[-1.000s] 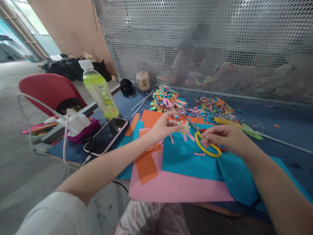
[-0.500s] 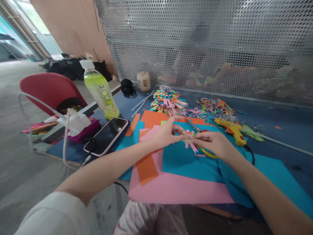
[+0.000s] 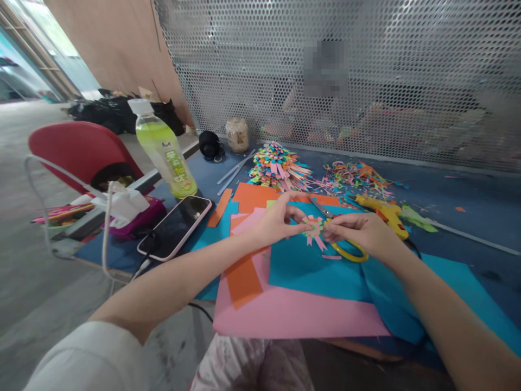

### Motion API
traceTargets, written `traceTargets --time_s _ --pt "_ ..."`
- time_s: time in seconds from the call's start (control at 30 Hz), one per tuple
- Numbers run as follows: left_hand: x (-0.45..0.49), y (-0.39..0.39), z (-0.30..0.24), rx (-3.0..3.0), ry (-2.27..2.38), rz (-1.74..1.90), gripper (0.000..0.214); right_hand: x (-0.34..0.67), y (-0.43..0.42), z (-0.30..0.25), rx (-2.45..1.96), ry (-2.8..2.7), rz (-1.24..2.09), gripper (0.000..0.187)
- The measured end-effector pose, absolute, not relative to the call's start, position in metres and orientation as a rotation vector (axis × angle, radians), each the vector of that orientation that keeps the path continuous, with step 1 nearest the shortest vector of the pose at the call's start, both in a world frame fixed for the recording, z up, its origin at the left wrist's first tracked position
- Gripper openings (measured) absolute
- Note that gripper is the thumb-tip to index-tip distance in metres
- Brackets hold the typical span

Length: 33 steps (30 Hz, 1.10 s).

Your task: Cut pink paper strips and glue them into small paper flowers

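A small fringed paper flower (image 3: 313, 231) in pink and green is pinched at its left edge by my left hand (image 3: 280, 221). My right hand (image 3: 364, 232) has its fingertips pressed together at the flower's right edge, gripping it there. Beneath both hands lies a sheet of blue paper (image 3: 317, 277), with larger pink paper (image 3: 293, 315) under it. Scissors with yellow handles (image 3: 353, 257) rest on the blue sheet, partly covered by my right hand. A thin pink paper strip (image 3: 331, 257) lies just below the flower.
A heap of fringed paper flowers (image 3: 279, 165) and curly paper scraps (image 3: 358, 176) sit toward the perforated metal panel (image 3: 252, 65). A yellow glue gun (image 3: 386, 214) lies at right. On the left are a phone (image 3: 177, 227), a drink bottle (image 3: 165, 152) and a tissue pack (image 3: 134, 217).
My right hand has lifted and turned slightly, uncovering more of the yellow scissor handle. The paper flower has opened a little toward me. My left hand keeps its pinch.
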State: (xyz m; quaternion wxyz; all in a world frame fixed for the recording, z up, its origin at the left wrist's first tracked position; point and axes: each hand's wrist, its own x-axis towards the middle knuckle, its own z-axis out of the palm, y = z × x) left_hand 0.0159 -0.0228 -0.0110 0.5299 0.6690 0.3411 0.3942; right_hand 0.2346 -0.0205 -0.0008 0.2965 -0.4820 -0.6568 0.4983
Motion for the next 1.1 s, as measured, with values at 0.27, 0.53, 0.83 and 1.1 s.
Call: traceTargets --time_s 0.27,0.53,0.83,1.1 --pt "0.016 -0.023 -0.011 1.606 0.83 0.931 0.064 0.229 -0.022 -0.004 -1.283 -1.705 1.425 0.033" --pt "0.018 -0.024 -0.01 1.686 0.84 0.947 0.062 0.218 -0.029 0.003 -1.309 -1.734 1.349 0.029" --pt "0.017 -0.023 -0.01 1.686 0.84 0.945 0.061 0.226 -0.026 0.001 -1.291 -1.759 1.288 0.026" --pt "0.014 -0.016 -0.015 1.647 0.878 0.991 0.061 0.231 -0.027 0.01 -1.262 -1.594 1.317 0.02"
